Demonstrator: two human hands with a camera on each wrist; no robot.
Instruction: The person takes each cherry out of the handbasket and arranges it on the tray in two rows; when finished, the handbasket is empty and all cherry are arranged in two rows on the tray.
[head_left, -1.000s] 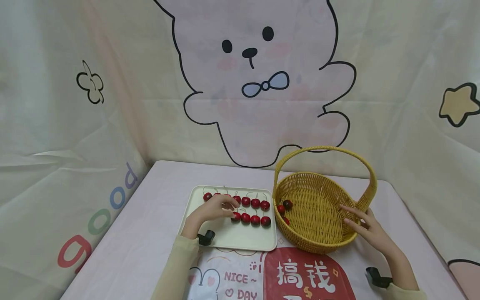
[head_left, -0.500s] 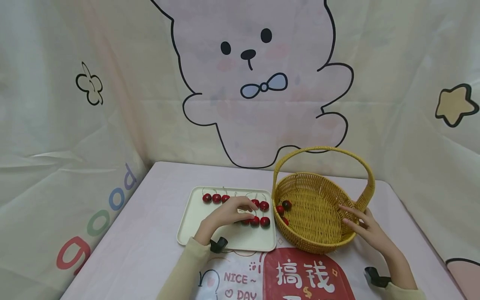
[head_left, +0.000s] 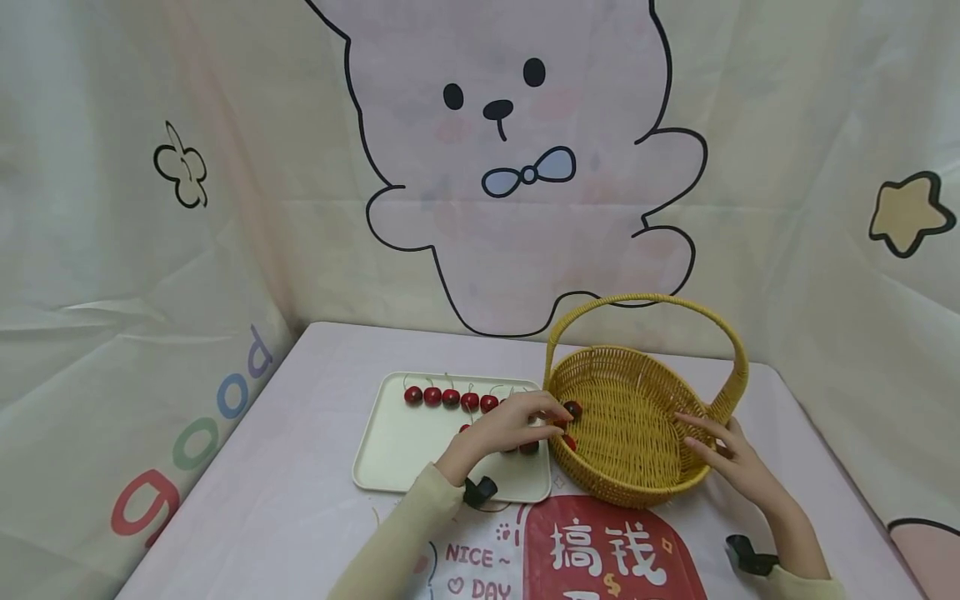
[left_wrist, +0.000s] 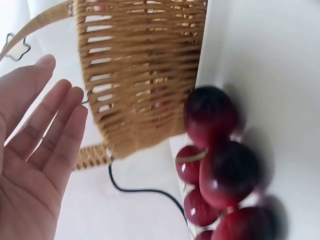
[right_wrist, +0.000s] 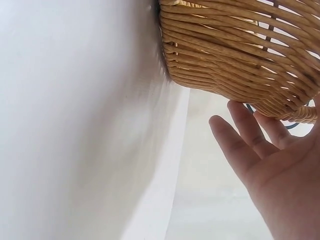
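Note:
My left hand (head_left: 517, 423) reaches over the left rim of the yellow wicker basket (head_left: 637, 492). In the left wrist view its thumb and fingers are spread, with nothing between them. Dark red cherries with stems lie in two rows on the cream tray (head_left: 390, 454); the back row (head_left: 451, 398) shows in part, and my hand covers most of the front row. Inside the basket, near its left side, lie a few cherries (head_left: 573, 409). My right hand (head_left: 738, 462) holds the basket's right rim, two digits inside and the other fingers (right_wrist: 235, 145) outside.
The basket's tall arched handle (head_left: 648, 297) rises above both hands. Tray and basket stand side by side on a white table (head_left: 247, 500), with a printed red patch (head_left: 611, 550) in front. A cartoon-printed cloth (head_left: 510, 208) hangs behind.
My left hand has moved right, from the front-row cherries across the tray to the basket's left rim. The right hand stays at the basket, which has hardly moved.

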